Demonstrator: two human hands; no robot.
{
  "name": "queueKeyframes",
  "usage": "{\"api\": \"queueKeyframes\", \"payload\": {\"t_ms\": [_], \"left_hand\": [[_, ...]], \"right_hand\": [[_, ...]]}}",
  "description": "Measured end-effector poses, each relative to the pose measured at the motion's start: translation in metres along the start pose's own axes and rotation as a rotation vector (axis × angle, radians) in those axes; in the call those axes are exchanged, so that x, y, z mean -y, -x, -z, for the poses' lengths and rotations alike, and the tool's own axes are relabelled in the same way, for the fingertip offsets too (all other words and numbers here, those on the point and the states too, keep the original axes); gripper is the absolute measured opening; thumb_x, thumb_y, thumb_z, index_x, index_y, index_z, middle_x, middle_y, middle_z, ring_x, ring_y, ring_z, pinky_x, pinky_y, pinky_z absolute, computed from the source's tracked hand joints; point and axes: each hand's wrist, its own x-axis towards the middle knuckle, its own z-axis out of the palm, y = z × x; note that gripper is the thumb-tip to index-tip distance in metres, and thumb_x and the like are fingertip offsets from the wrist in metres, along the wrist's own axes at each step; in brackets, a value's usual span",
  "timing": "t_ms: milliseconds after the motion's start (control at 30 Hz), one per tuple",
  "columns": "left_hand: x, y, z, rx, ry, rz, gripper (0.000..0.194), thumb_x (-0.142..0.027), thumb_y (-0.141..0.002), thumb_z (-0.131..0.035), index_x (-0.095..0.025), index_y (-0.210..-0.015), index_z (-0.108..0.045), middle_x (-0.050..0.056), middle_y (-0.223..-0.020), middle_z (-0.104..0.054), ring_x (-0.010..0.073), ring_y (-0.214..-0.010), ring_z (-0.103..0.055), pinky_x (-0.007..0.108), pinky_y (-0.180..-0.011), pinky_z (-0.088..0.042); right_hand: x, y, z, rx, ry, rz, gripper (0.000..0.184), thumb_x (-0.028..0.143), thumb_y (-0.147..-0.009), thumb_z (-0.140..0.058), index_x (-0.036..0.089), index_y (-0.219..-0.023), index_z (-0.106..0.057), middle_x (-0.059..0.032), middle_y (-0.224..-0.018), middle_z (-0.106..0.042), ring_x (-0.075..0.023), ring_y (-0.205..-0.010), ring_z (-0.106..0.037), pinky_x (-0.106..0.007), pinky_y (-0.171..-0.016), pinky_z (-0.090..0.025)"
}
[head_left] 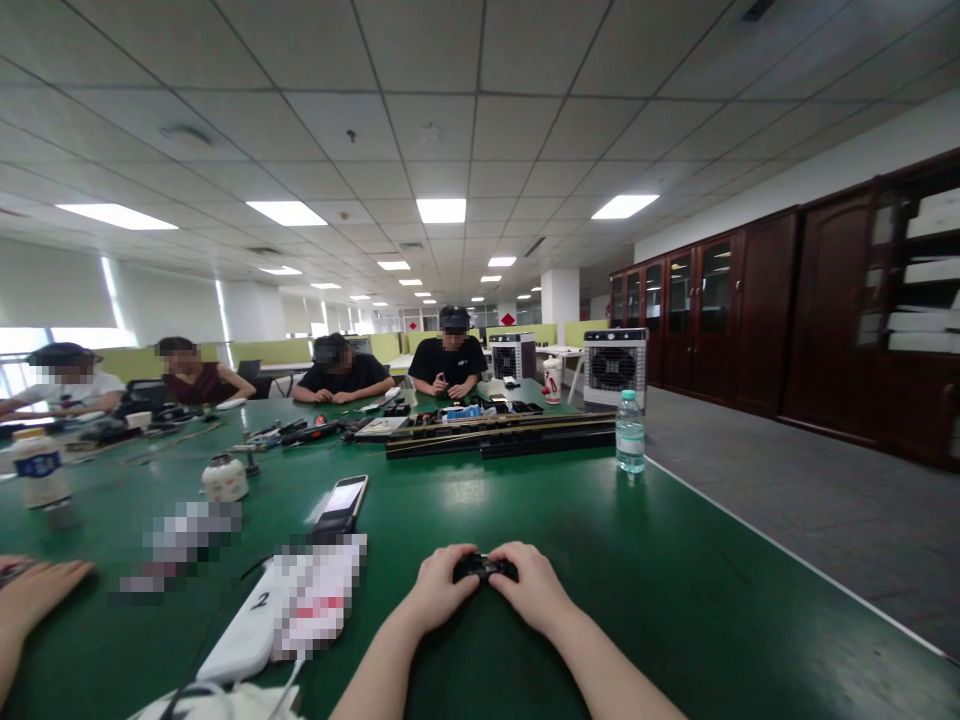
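Near the front of the green table (675, 560), my left hand (441, 588) and my right hand (531, 586) grip a small black object (484, 567) between them. Fingers and thumbs close on it from both ends, and the thumbs rest on its near side. Its exact kind is too small and dark to make out. My fingers hide both of its ends. To the left of my left hand lie a white power bank (244, 620) marked "2" and a partly blurred pink-and-white packet (319, 600).
A phone (346, 497) lies beyond the packet. A water bottle (630, 432) stands by the right edge, beside long black strips (502, 440). A jar (225, 478) and a white bottle (39, 468) stand left. Another person's hand (49, 595) rests at far left; several people sit farther off.
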Motion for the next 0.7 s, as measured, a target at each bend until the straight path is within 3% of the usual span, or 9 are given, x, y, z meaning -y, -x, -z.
{"api": "queueKeyframes", "payload": {"t_ms": [300, 700], "left_hand": [[-0.0018, 0.0011, 0.0008, -0.005, 0.009, 0.030, 0.052, -0.030, -0.073, -0.058, -0.019, -0.124, -0.057, 0.008, -0.125, -0.061, 0.0254, -0.118, -0.051, 0.035, -0.104, -0.035], [-0.0075, 0.0034, 0.0041, 0.015, -0.018, 0.023, 0.043, -0.027, -0.076, -0.054, -0.020, -0.119, -0.060, 0.006, -0.119, -0.064, 0.0230, -0.114, -0.053, 0.032, -0.101, -0.038]], "right_hand": [[-0.0029, -0.0011, -0.0019, 0.000, 0.025, -0.011, 0.022, 0.025, -0.075, -0.059, 0.023, -0.094, -0.069, -0.0037, -0.103, -0.069, -0.0230, -0.101, -0.058, -0.034, -0.091, -0.040], [-0.0045, -0.0034, -0.0002, -0.029, -0.031, -0.026, 0.022, 0.028, -0.077, -0.057, 0.023, -0.096, -0.068, -0.0038, -0.102, -0.069, -0.0220, -0.100, -0.059, -0.033, -0.091, -0.041]]}}
